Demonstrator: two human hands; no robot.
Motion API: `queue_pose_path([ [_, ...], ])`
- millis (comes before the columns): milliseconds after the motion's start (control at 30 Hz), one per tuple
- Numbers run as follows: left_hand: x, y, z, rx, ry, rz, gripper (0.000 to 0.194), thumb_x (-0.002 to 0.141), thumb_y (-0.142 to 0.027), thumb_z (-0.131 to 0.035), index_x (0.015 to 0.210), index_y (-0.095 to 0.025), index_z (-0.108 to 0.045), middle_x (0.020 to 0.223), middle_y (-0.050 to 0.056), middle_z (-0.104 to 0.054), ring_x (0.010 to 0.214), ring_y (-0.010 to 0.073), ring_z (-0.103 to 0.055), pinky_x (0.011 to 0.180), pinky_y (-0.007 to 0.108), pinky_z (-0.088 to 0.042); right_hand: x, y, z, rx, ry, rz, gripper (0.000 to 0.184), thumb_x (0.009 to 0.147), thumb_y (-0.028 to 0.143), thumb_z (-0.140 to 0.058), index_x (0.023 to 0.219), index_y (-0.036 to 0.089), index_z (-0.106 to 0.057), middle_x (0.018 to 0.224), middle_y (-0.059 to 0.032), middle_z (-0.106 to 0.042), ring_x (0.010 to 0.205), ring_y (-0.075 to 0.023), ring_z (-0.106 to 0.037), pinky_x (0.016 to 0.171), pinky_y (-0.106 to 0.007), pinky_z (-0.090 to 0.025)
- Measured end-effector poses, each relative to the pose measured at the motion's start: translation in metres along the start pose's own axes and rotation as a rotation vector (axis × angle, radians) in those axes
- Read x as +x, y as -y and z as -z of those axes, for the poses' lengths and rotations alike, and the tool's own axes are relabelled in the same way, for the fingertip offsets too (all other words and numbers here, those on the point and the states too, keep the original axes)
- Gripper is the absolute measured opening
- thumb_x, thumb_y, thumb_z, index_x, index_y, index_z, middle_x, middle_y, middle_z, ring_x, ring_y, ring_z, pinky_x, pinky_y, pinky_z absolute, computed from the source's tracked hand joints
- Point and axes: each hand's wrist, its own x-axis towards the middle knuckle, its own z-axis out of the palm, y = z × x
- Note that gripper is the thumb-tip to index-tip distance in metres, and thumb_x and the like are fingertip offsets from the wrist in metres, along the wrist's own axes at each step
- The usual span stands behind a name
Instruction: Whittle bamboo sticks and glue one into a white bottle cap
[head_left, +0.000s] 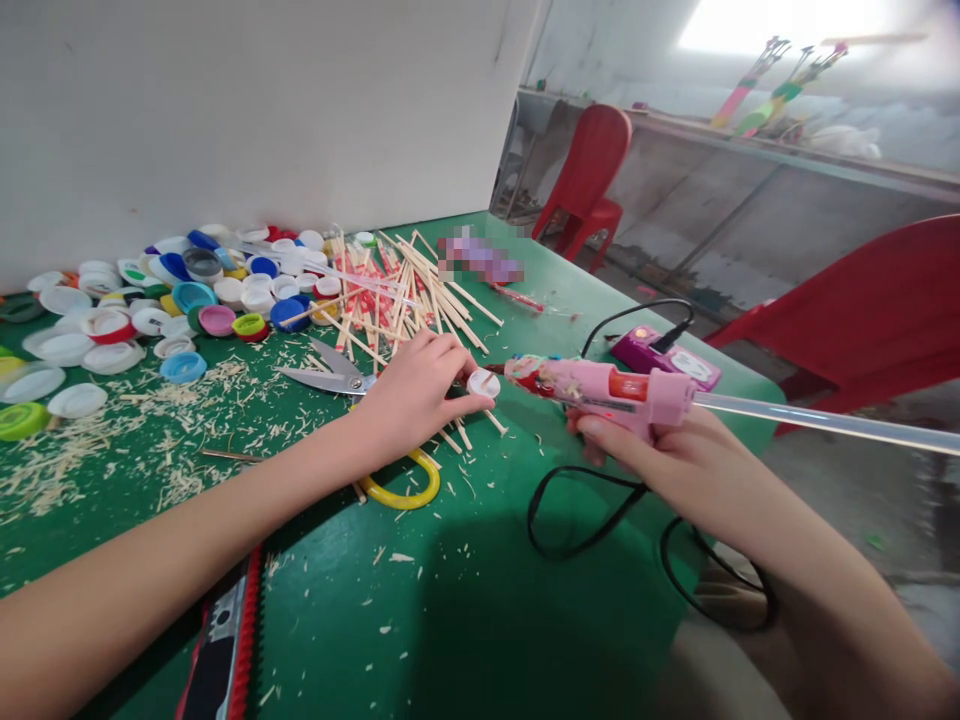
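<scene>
Between the thumb and fingers of my left hand (424, 390) is a small white bottle cap (484, 384), its round face turned toward the right. My right hand (667, 450) grips a pink hot glue gun (600, 388) by its handle. The gun's nozzle points left, right at the cap; whether it touches I cannot tell. A long clear glue stick (825, 420) sticks out of the gun's back end. Under my left wrist lie scissors with a yellow handle (405, 485) and open blades, partly hidden by the hand.
Many coloured bottle caps (217, 320) are heaped at the back left, beside a pile of wooden chopsticks (427, 290). Wood shavings (180, 440) litter the green table (465, 620). A purple power box (667, 355), a black cable (547, 550) and a red-edged cutter (225, 640) lie nearby. Red chairs (862, 300) stand right.
</scene>
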Motion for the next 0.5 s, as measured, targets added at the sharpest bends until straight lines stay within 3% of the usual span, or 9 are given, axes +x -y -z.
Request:
queue_pose_path([
  [300, -0.0008, -0.0004, 0.0008, -0.017, 0.013, 0.006, 0.032, 0.086, -0.047, -0.060, 0.087, -0.016, -0.058, 0.094, 0.003, -0.058, 0.096, 0.0198, -0.047, 0.089, 0.033, -0.036, -0.0010, -0.0003, 0.0047, -0.030, -0.046, 0.047, 0.067, 0.080, 0.078, -0.040, 0.065, 0.017, -0.059, 0.073, -0.0055, -0.058, 0.071, -0.0194, -0.054, 0.068, -0.029, -0.043],
  [500, -0.0009, 0.0016, -0.0002, -0.006, 0.005, 0.004, 0.033, 0.087, -0.049, -0.058, 0.089, -0.016, -0.058, 0.096, 0.003, -0.058, 0.097, 0.0205, -0.047, 0.089, 0.033, -0.036, 0.0013, -0.0053, 0.0075, -0.076, -0.026, 0.029, 0.067, 0.081, 0.079, -0.037, 0.068, 0.018, -0.060, 0.072, -0.0051, -0.058, 0.072, -0.0198, -0.054, 0.072, -0.029, -0.042],
])
